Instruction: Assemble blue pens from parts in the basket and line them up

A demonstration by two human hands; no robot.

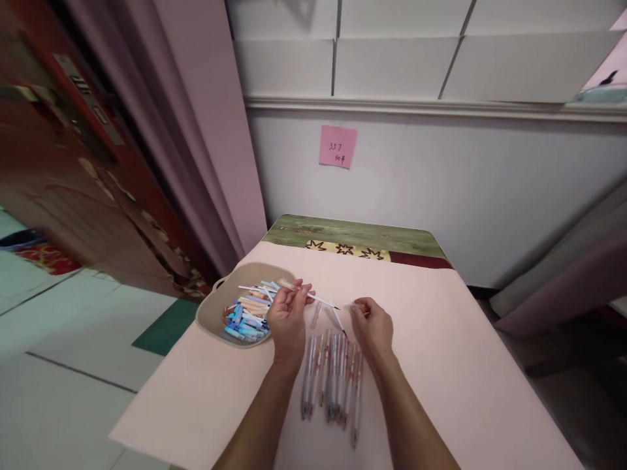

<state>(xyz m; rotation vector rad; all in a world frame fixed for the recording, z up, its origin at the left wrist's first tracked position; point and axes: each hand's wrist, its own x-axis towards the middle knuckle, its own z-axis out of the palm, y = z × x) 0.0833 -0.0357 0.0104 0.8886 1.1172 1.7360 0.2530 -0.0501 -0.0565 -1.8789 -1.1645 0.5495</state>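
Observation:
A thin white pen refill [323, 301] with a dark tip is pinched in my left hand [289, 313], its tip pointing right. My right hand [371, 323] is closed around a small clear piece [349, 307], close to the refill's tip but apart from it. Between the hands, another white refill [337, 318] and a clear tube [316, 314] lie on the pink table covering. Nearer to me is a row of several clear pens [333, 375]. A beige basket [208, 313] left of my left hand holds blue, white and peach pen parts [247, 316].
The pink-covered table [441, 365] has a green patterned far edge [353, 235] against a white wall. A pink note [337, 147] is stuck on the wall. A purple curtain [196, 130] and a reddish door [98, 163] stand at the left.

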